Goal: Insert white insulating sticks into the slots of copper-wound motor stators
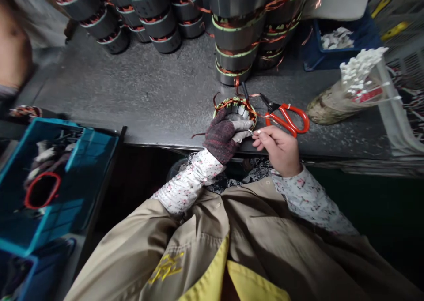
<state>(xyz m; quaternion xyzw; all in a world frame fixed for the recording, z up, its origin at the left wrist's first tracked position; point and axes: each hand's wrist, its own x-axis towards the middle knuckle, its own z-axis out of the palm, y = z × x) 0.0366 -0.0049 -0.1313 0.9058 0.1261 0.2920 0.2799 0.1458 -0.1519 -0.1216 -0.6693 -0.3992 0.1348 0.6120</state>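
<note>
The gloved left hand [222,134] grips the stator [236,110] (near edge), while the right hand [278,147] pinches something small.

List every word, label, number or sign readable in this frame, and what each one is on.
Nothing here reads clearly.
Yellow embroidered mark on the tan jacket: characters too blurred to read.
Red and white label on the plastic bag of white pieces: print too small to read.
The orange-handled scissors, the stator under the gloved left hand, and the stacked stators show no markings.
</note>
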